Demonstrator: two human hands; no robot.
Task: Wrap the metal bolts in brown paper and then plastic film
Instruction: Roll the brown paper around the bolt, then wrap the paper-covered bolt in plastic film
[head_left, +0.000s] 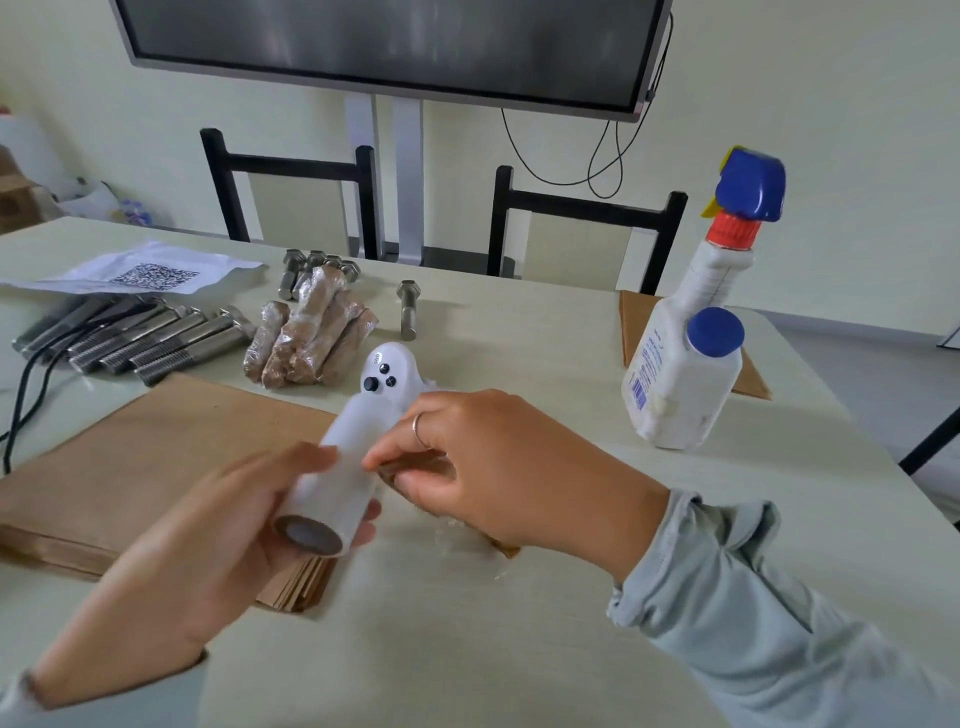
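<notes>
Pale desk (519, 649) in a small room, big dark screen (389, 47) on the wall, two black chairs behind.

Centre of the desk: left hand (208, 535) curled around the plastic film roll (332, 483), holding it up off the surface. Right hand (498, 467) pinches a paper-wrapped bolt (410, 467) right against the roll; most of that bolt is hidden under the fingers, with a brown end poking out near the wrist. Looks like film is going on now, though the film itself is too clear and blurred to trace.

Done so far: a pile of finished bundles (311, 338), brown paper under shiny film, just beyond the hands.

Left to do: a row of bare long bolts (156, 338) at far left, a few more bare ones behind the pile (317, 262), and a single bolt (409, 309) standing apart. My read: under halfway.

Supplies: stack of brown paper sheets (130, 467) under the left hand, more paper at far right under a white spray bottle (691, 338). White controller (382, 371) lies just past the roll. QR-code bag (150, 273) sits on the bare bolts.
</notes>
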